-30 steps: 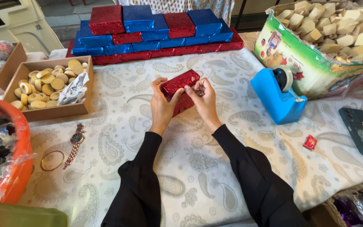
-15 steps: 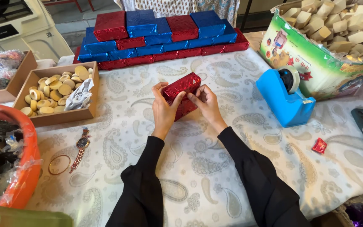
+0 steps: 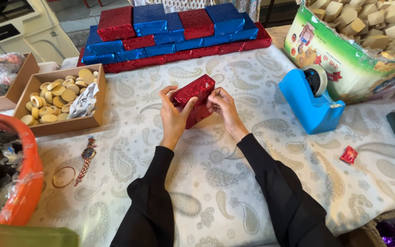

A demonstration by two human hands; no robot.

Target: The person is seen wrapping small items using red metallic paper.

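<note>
Two hands hold one red foil-wrapped box (image 3: 193,98), raised a little above the paisley tablecloth (image 3: 234,183) at mid-table. Left hand (image 3: 173,118): thumb laid across the near face, fingers curled up behind the left end — closed on the box. Right hand (image 3: 224,107): fingertips pinched at the right end of the box, on the foil there. Box sits tilted, right end higher, between the two palms.

Containers:
- cardboard tray (image 3: 65,124), left of the hands — round pale biscuits (image 3: 56,98) and a crumpled clear wrapper (image 3: 84,103).
- second cardboard box (image 3: 17,89), far left — dark wrapped bundles, contents unclear.
- orange tub (image 3: 26,183), near left edge — bagged items, unclear.
- green printed bag (image 3: 344,64), far right — pale tan blocks.

Behind the hands: stack of red and blue wrapped boxes (image 3: 174,29). Blue tape dispenser (image 3: 311,103) to the right, well apart.
</note>
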